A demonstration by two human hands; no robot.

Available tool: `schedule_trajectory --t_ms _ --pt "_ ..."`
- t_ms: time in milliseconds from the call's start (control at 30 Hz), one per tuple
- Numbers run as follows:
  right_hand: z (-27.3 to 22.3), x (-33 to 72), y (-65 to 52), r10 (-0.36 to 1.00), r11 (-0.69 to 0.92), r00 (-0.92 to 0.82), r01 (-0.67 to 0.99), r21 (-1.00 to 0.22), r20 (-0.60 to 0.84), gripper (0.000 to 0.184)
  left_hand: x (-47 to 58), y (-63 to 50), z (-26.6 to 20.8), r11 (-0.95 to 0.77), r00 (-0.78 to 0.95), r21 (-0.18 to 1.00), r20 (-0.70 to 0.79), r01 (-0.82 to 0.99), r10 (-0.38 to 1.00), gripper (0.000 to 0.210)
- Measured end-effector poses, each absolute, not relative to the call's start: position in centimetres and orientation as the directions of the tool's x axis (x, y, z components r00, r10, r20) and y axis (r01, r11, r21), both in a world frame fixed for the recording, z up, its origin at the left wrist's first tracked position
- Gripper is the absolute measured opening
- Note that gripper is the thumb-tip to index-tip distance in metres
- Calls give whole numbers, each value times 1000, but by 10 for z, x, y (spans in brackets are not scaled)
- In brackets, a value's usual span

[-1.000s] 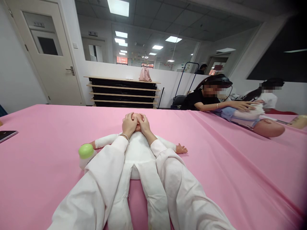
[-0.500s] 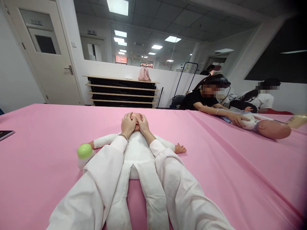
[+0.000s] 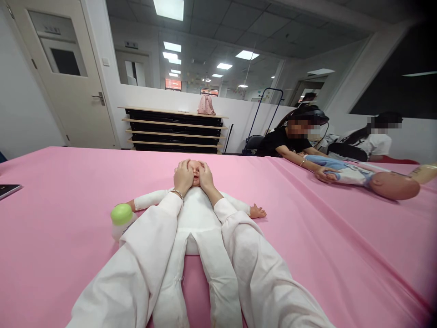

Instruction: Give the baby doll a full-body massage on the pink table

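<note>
A baby doll (image 3: 198,212) with a white cloth body lies on its back, its feet toward me and its arms spread wide. My left hand (image 3: 183,176), with a beaded bracelet at the wrist, is curved round the left side of the doll's head. On the other side, my right hand (image 3: 205,176) cups the cheek and temple. Between the two hands the doll's nose and mouth show; its eyes are mostly covered. A bottle with a green cap (image 3: 121,214) stands beside my left forearm, near the doll's hand.
Pink cloth covers the table (image 3: 68,191). A dark flat device (image 3: 8,190) lies at the left edge. To the right, a co-worker (image 3: 290,141) handles another doll (image 3: 392,184) in blue and white clothes. Beyond the table stands a stack of boards (image 3: 174,130) with a pink backpack (image 3: 206,105).
My hands have drawn slightly apart on the doll's face, so more of its nose and mouth shows. The co-worker's hand has moved left along the other doll.
</note>
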State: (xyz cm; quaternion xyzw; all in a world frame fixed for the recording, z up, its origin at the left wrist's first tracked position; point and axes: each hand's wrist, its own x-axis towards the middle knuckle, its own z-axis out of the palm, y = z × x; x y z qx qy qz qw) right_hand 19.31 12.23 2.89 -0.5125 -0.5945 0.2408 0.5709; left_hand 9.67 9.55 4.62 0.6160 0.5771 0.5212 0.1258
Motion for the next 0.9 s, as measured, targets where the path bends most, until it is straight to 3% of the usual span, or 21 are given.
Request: schedule_trajectory --t_ms 900 --pt "28 195 120 878 386 157 326 -863 452 32 97 93 46 -296 -231 777 487 556 842 38"
